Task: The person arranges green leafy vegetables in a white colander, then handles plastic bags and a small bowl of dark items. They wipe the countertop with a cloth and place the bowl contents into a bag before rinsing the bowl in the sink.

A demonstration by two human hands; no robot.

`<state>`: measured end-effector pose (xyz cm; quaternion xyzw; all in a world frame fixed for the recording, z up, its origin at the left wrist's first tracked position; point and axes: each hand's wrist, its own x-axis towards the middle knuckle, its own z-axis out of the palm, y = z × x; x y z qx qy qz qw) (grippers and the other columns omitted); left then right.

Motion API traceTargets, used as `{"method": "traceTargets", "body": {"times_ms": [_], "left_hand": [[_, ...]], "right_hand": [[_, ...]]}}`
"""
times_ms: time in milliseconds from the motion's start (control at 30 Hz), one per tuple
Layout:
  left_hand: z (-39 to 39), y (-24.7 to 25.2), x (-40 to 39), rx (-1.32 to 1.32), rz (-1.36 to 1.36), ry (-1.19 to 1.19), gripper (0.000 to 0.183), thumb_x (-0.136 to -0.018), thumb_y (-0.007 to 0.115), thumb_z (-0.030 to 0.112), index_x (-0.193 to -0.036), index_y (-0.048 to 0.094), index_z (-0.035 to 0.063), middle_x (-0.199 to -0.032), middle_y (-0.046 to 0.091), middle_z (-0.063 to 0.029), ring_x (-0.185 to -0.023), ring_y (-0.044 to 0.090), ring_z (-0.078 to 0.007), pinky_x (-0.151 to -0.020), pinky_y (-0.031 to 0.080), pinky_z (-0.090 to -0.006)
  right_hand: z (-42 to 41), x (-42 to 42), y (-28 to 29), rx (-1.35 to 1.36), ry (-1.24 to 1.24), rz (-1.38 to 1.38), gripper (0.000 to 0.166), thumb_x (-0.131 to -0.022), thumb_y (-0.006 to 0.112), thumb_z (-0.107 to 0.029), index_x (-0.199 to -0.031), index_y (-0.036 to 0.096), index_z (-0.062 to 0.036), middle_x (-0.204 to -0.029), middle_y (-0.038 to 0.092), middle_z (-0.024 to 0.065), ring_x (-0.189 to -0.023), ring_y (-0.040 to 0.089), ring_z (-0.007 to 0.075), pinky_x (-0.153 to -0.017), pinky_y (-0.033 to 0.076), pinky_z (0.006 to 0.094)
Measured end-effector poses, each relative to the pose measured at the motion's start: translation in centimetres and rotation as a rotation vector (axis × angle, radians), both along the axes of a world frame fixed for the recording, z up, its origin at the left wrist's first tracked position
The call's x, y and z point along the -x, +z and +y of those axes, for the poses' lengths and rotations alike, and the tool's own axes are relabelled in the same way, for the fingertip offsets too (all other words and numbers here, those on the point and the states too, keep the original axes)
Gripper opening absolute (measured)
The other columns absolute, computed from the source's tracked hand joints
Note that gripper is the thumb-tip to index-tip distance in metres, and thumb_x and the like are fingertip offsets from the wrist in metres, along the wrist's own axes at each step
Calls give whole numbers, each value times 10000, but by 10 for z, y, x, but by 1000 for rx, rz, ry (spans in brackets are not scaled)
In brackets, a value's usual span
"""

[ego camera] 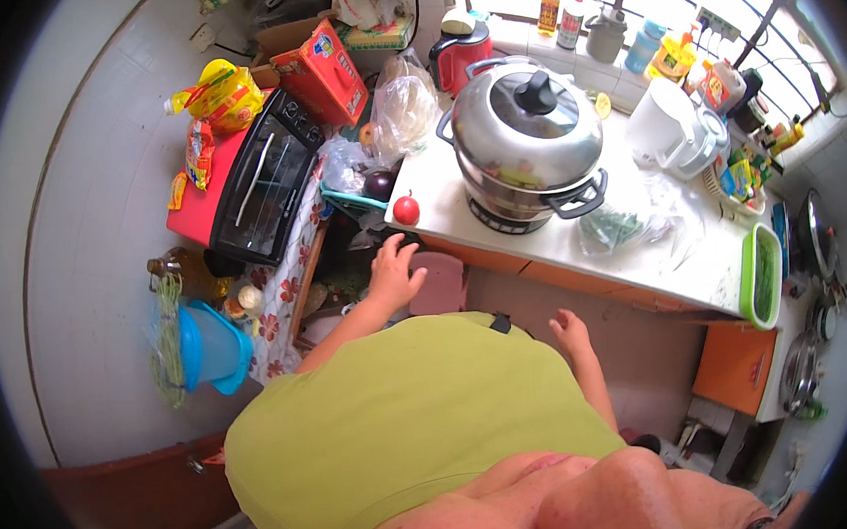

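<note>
My left hand (pixel 394 273), fingers apart and holding nothing, is in the air just below a round red fruit or vegetable (pixel 406 210) at the corner of the white counter (pixel 530 248). My right hand (pixel 571 332) hangs near my body in front of the counter, its fingers slightly bent, with nothing seen in it. A large steel steamer pot (pixel 524 137) with a glass-centred lid stands on a black electric hob (pixel 507 217). To its right lies a clear plastic bag of greens (pixel 612 227).
At left, a red and black toaster oven (pixel 261 179) stands on a flowered cloth (pixel 297 260). A teal basket (pixel 355 202) holds an eggplant (pixel 379 185). A red electric kettle (pixel 463 54), white pitcher (pixel 660 119) and green-rimmed container (pixel 762 275) stand around the counter. A pink stool (pixel 436 282) is below.
</note>
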<state>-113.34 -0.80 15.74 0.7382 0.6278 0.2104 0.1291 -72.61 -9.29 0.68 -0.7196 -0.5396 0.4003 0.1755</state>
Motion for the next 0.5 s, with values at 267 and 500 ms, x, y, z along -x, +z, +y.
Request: {"method": "traceTargets", "body": {"times_ms": [267, 500], "left_hand": [[9, 11, -131, 60, -59, -197, 486, -755, 701, 238, -1188, 569, 62, -1334, 416, -184, -1199, 455, -368, -966, 401, -475], [-2, -5, -168, 137, -77, -335, 439, -765, 683, 199, -1161, 585, 37, -1286, 479, -178, -1127, 519, -373, -942, 447, -425]], "right_hand": [[-68, -147, -36, 137, -158, -75, 508, -815, 685, -303, -1215, 563, -14, -1098, 649, 180, -1021, 633, 286, -886, 495, 371], [-91, -158, -25, 54, -217, -20, 518, -824, 669, -314, -1229, 553, -13, -1165, 617, 203, -1081, 602, 313, -919, 477, 389]]}}
